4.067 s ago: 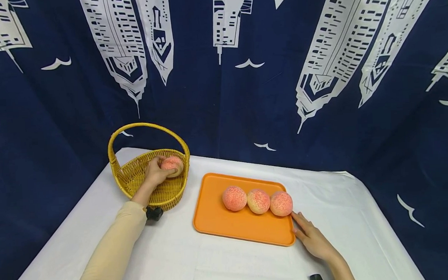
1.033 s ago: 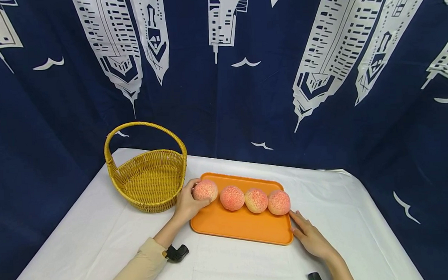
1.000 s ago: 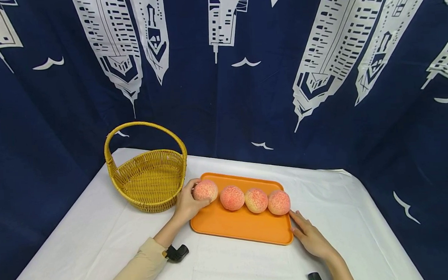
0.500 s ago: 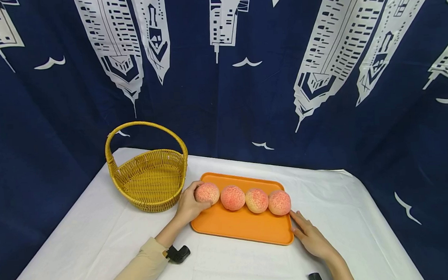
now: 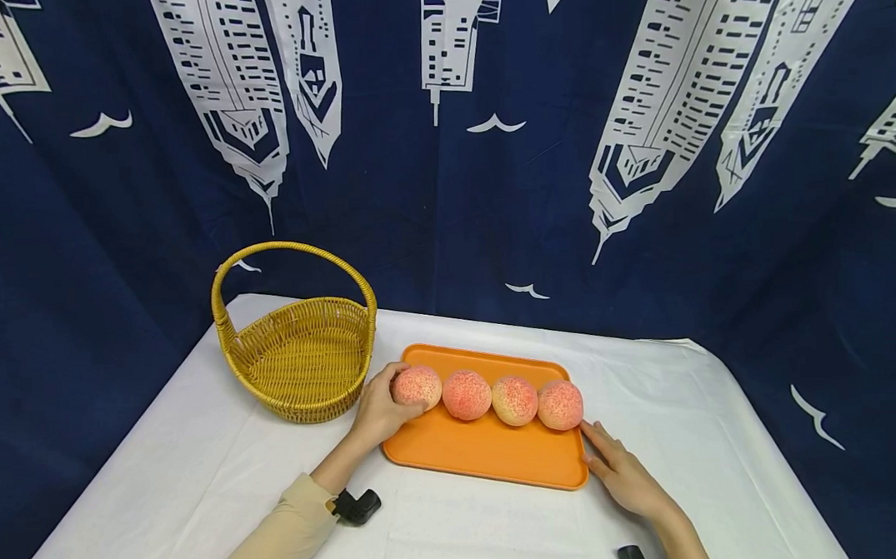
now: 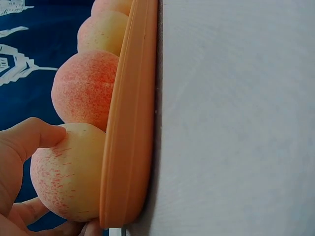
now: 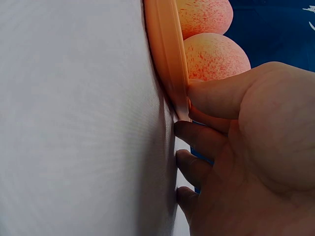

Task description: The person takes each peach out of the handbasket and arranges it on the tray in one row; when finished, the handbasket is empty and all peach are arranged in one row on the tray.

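A row of several pink-and-yellow peaches lies across the orange tray (image 5: 478, 457). At the tray's left end my left hand (image 5: 379, 412) holds the leftmost peach (image 5: 418, 387). The left wrist view shows the thumb on top of this peach (image 6: 74, 172) and fingers curled round its far side; it sits at the tray's rim. Beside it is a redder peach (image 5: 466, 395), then a yellower peach (image 5: 515, 401). My right hand (image 5: 628, 478) rests at the tray's right end, near the rightmost peach (image 5: 560, 405). In the right wrist view its thumb touches the tray rim (image 7: 170, 54), with fingertips on the cloth.
A woven basket (image 5: 307, 406) with a tall arched handle stands left of the tray, nothing visible inside it. White cloth (image 5: 459, 533) covers the table. A dark blue curtain (image 5: 416, 231) with white building prints hangs behind the table's back edge.
My left hand has carried the leftmost peach out of the basket onto the tray's left end. Over the last second it shifts slightly right and down, closer to the row. My right hand stays put.
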`<state>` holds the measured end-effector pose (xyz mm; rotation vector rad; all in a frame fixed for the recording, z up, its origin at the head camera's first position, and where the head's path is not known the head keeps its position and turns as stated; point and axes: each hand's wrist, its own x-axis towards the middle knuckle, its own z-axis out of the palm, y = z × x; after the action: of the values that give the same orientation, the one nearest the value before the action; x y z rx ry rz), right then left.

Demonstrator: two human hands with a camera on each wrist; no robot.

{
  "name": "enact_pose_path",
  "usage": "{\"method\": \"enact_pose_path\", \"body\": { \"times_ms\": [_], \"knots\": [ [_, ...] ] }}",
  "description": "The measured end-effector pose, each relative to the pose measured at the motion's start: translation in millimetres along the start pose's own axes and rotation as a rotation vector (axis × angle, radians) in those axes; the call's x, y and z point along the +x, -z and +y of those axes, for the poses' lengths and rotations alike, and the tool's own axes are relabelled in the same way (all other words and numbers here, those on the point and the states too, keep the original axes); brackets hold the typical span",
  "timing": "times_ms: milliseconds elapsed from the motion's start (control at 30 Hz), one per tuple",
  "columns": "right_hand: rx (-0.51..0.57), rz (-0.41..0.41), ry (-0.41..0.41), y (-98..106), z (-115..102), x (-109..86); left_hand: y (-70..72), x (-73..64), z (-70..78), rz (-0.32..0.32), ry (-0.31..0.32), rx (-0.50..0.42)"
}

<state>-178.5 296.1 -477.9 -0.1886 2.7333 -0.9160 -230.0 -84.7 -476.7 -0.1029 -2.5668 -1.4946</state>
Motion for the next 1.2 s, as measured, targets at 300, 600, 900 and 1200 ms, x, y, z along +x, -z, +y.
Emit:
{"method": "enact_pose_path", "body": {
  "times_ms": [300, 600, 900, 1200],
  "knots": [
    [-0.010, -0.004, -0.012, 0.1, 0.2, 0.3, -0.1, 0.2, -0.1, -0.002, -0.004, -0.006],
    [-0.006, 0.001, -0.003, 0.2, 0.3, -0.2, -0.2, -0.2, -0.2, -0.005, 0.002, -0.003],
    [-0.002, 0.001, 0.000, 0.3, 0.7, -0.3, -0.1, 0.1, -1.1, -0.003, 0.009, -0.009],
    [-0.004, 0.013, 0.015, 0.5, 1.4, -0.4, 0.0, -0.1, 1.2, -0.002, 0.031, 0.000]
  ]
}}
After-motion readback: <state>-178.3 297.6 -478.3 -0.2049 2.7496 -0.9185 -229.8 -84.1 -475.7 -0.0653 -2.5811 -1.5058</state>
